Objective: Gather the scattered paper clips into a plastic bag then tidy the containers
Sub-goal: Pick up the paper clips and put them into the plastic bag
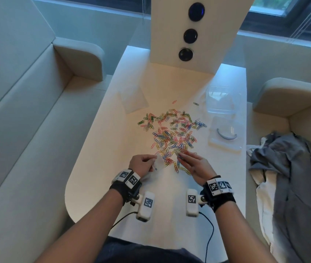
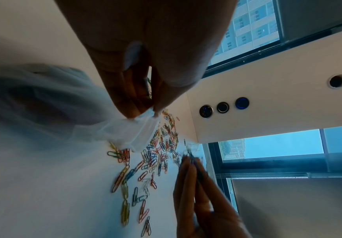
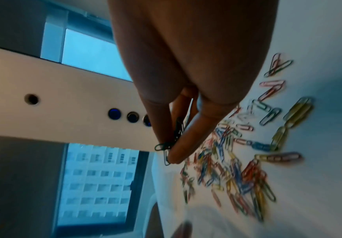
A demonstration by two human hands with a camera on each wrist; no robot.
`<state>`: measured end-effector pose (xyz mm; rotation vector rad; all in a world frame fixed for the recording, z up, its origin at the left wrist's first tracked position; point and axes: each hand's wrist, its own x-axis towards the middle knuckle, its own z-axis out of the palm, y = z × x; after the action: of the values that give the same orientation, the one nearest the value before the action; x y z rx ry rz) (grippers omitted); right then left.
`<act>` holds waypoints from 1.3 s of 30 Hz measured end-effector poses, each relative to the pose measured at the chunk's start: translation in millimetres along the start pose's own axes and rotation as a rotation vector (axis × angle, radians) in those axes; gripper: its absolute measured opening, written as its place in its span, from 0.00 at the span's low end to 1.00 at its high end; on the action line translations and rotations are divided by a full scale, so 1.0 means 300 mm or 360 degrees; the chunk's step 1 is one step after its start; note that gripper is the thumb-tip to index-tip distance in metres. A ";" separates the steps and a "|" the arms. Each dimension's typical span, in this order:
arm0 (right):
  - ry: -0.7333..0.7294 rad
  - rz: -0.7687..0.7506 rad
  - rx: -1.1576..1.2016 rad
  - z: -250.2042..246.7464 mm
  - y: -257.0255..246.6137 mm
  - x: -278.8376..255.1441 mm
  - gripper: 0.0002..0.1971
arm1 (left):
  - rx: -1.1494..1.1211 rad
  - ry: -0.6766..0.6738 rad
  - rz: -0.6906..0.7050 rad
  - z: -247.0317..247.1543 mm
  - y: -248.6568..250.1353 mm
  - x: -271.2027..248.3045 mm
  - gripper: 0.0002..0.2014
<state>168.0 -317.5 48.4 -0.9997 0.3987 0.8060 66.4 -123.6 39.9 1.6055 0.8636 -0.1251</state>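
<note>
A white table (image 1: 101,141) runs between cream benches (image 1: 27,130) toward a white panel (image 1: 171,35) with three round buttons (image 1: 190,35); windows (image 1: 283,6) behind show daylight.

Both forearms reach forward side by side, each wrist strapped with a camera band. The left hand (image 1: 143,164) curls its fingers (image 2: 129,96) against the thumb in a pinch. The right hand (image 1: 195,166) extends forward, fingertips (image 3: 176,154) drawn together in a pinch.

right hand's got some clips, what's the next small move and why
Probably carry the right hand across to the bag and drop its clips in. The left hand pinches the bag's edge just beside it, and most of the clips on the table are not yet bagged.
</note>
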 end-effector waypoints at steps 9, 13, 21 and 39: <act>-0.0037 -0.0052 -0.1073 0.125 0.133 -0.011 0.14 | 0.0032 0.0005 0.0086 0.041 0.013 -0.025 0.09; 0.0048 -0.0189 -0.1604 0.142 0.147 -0.015 0.12 | -0.0016 -0.0050 0.0060 0.041 -0.007 -0.034 0.11; 0.0091 -0.0481 -0.2171 0.164 0.155 -0.024 0.14 | -0.0082 -0.0016 0.0051 0.045 -0.006 -0.069 0.10; 0.0864 -0.0145 -0.2363 -0.253 0.051 0.071 0.55 | -0.0258 0.0193 -0.0009 -0.206 -0.052 -0.071 0.15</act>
<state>174.8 -369.6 -12.3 -2.6286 0.1461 0.6682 18.5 -78.5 54.0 1.4702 0.9475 0.0384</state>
